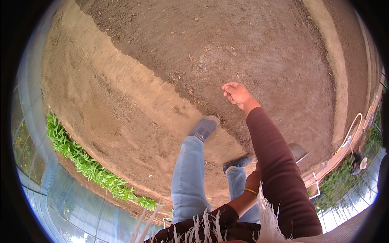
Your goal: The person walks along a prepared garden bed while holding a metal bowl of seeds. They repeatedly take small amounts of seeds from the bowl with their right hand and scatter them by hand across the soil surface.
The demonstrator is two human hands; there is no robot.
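My right hand (238, 93) is stretched out over a bed of dark, loose soil (261, 54). Its fingers curl in toward the thumb, and whether anything small is between them is not visible. Nearer my body, my left hand (253, 181) wears a yellow band at the wrist. The right sleeve hides its fingers, so its grip cannot be seen. Past that sleeve shows part of a grey, pan-like or blade-like thing (297, 152), its other end covered by the arm. Straw bits and dry leaves lie scattered on the soil.
My shoes (204, 129) stand along a paler, raised soil ridge (127, 73). Green leafy plants (88, 164) grow in a row at left, beside a clear sheet wall (82, 209). A yellowish hose (354, 124) curves at right near a white pipe (316, 185). A person (357, 164) is beyond.
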